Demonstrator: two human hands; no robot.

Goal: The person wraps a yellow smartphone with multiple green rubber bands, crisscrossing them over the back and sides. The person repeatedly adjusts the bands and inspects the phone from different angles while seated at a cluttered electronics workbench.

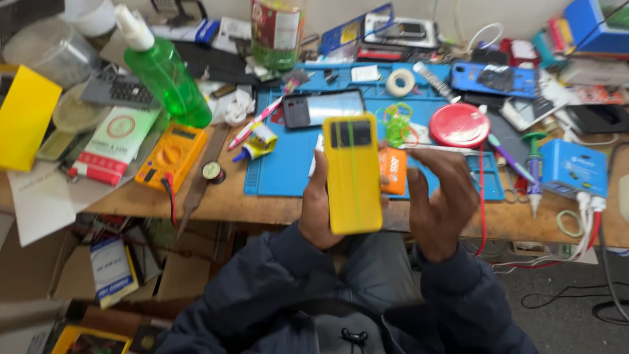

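Yellow and flat, one phone [353,174] stands upright in the left hand [319,208], back side up, out past the front edge of the wooden table [223,200] and over the person's lap. The left hand grasps the phone from its left side, with the thumb along the edge. The right hand [440,200] is released and holds nothing. Its fingers [432,157] are spread just beside the phone's right edge; it is too hard to tell if they touch it.

One blue mat [288,167] lies on the table just past the phone. On it lies one dark phone [323,107] with the screen up, one small orange packet [394,170] half hidden behind the yellow phone, one roll of white tape [400,82] and one red round lid [459,124]. One blue phone case [495,79] lies at the mat's far edge.

Left of the mat sit one orange meter [171,156] and one green spray bottle [164,69], both well apart from the hands. One blue box [574,168] with white plugs sits near the table's right front edge.

The table is very crowded, with things right up to its edges. The only open room is in front of the table, over the lap, where the two hands are.
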